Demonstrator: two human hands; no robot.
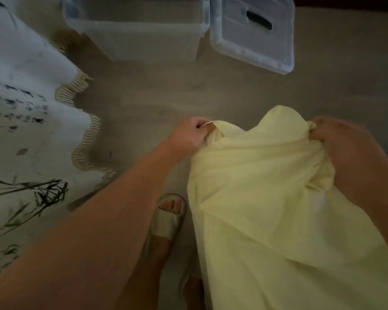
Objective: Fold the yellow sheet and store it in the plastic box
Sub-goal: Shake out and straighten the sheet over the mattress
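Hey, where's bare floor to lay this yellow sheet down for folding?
Bare floor runs between the plastic box and lid ahead and the yellow sheet you hold, and on past the lid's right. The fringed cloth crowds the left; your sandal sits beside the sheet.

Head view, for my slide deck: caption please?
Left hand and right hand hold up the yellow sheet; the open plastic box and lid stand ahead.

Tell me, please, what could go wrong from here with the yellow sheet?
1. The yellow sheet hangs bunched between the left hand and right hand, so the fold may come out uneven.
2. Its lower part drops close to the slippered foot; the person might step on it.
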